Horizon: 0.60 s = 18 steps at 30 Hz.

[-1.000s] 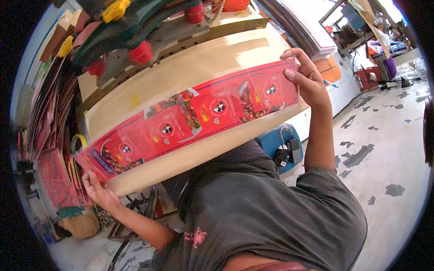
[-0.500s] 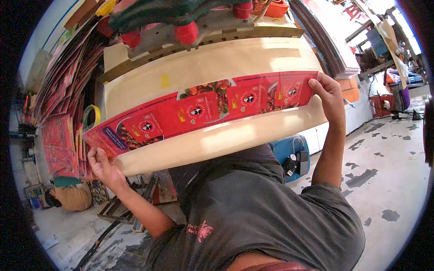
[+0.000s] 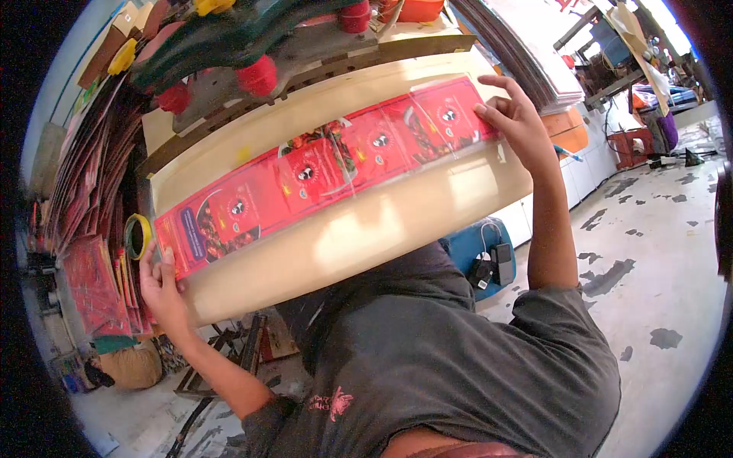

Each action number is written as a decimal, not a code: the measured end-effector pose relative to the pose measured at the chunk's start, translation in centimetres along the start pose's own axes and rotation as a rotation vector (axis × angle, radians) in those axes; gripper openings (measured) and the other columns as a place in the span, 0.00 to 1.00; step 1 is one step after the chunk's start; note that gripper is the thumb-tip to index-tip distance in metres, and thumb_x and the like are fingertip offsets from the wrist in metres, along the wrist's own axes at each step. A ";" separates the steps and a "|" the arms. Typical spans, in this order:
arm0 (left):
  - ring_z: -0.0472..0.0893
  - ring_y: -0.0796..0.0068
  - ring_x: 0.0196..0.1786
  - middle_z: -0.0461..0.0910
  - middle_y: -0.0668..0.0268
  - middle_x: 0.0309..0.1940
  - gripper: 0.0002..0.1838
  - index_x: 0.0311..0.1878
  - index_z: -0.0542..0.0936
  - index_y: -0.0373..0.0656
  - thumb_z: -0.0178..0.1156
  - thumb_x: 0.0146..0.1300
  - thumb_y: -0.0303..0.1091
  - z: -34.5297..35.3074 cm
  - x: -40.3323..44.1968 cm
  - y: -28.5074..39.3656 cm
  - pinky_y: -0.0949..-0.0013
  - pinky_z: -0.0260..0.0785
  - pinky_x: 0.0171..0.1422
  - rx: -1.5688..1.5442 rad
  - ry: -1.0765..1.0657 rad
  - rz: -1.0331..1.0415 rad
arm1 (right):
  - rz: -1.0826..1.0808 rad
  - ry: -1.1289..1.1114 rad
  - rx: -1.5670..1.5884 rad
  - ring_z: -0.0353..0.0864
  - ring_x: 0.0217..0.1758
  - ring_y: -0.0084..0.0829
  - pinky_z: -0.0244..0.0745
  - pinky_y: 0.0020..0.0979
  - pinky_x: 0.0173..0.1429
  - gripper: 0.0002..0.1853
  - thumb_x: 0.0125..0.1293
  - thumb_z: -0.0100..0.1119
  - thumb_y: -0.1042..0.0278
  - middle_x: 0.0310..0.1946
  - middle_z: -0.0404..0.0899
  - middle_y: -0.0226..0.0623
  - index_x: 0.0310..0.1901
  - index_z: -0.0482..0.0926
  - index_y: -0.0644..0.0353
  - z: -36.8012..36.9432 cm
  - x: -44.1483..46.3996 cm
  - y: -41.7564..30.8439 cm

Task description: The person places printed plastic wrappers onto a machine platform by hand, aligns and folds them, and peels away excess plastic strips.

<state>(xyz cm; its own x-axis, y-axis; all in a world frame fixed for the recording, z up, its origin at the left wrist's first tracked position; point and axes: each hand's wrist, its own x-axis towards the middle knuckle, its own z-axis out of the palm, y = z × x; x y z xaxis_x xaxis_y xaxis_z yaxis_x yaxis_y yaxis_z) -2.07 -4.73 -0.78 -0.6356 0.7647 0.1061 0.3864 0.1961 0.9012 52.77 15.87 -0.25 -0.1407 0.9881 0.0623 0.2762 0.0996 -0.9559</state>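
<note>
A long red printed strip (image 3: 263,185) with food pictures and round black-and-white logos stretches between my two hands over a cream-coloured table (image 3: 366,237). It has a glossy look, like plastic. My left hand (image 3: 163,294) grips its lower left corner, thumb on top and fingers partly behind. At the upper right end, my right hand (image 3: 523,126) holds the edge with the thumb on the printed face. Its index finger is stretched away from the strip, and part of its grip is hidden.
A roll of yellow tape (image 3: 137,237) is by the strip's left end. Stacked red printed sheets (image 3: 88,175) stand at the left. Behind the table is a dark green machine part (image 3: 229,42) with red cups. A blue stool (image 3: 458,256) holds a black charger.
The strip's left end has moved down and slightly right, and its right end has moved left and up with my right hand. My right index finger has lifted away. The whole view has shifted slightly.
</note>
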 end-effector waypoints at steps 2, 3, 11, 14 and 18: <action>0.62 0.93 0.27 0.67 0.82 0.26 0.26 0.72 0.74 0.40 0.65 0.76 0.39 0.4 1.2 0.5 0.81 0.53 0.28 0.082 -0.063 -0.011 | -0.018 -0.010 -0.150 0.79 0.34 0.19 0.73 0.25 0.39 0.22 0.73 0.67 0.64 0.31 0.81 0.30 0.64 0.77 0.60 0.2 1.3 0.1; 0.60 0.92 0.27 0.64 0.81 0.25 0.27 0.73 0.74 0.40 0.64 0.77 0.40 1.1 1.9 0.8 0.80 0.51 0.29 0.126 -0.076 0.041 | -0.041 -0.021 -0.300 0.79 0.35 0.20 0.74 0.26 0.40 0.22 0.73 0.67 0.64 0.31 0.81 0.32 0.65 0.78 0.58 0.3 1.8 0.2; 0.82 0.74 0.50 0.87 0.61 0.46 0.26 0.70 0.80 0.38 0.58 0.80 0.47 2.9 6.9 -1.2 0.71 0.72 0.58 0.398 -0.140 0.303 | -0.227 0.131 -0.865 0.87 0.44 0.51 0.79 0.49 0.51 0.17 0.77 0.58 0.53 0.41 0.87 0.49 0.60 0.85 0.48 2.6 3.6 0.9; 0.81 0.68 0.65 0.83 0.53 0.64 0.26 0.69 0.80 0.38 0.57 0.80 0.48 3.1 7.3 -1.3 0.66 0.68 0.71 0.472 -0.162 0.186 | -0.228 0.186 -0.863 0.87 0.43 0.51 0.78 0.49 0.50 0.16 0.77 0.58 0.54 0.40 0.88 0.49 0.57 0.87 0.47 2.9 3.9 1.5; 0.83 0.67 0.62 0.85 0.51 0.62 0.26 0.68 0.80 0.35 0.56 0.81 0.48 3.9 6.3 0.1 0.66 0.70 0.69 0.448 -0.126 0.188 | -0.232 0.221 -0.824 0.88 0.44 0.50 0.79 0.48 0.50 0.14 0.76 0.59 0.56 0.40 0.88 0.49 0.56 0.88 0.47 3.0 3.6 1.6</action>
<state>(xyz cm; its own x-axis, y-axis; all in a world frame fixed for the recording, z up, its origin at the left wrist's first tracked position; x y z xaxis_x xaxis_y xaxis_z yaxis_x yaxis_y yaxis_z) -3.43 2.55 -1.68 -0.4524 0.8749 0.1728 0.7530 0.2709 0.5997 49.83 19.22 -2.41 -0.1143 0.9241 0.3646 0.8731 0.2685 -0.4070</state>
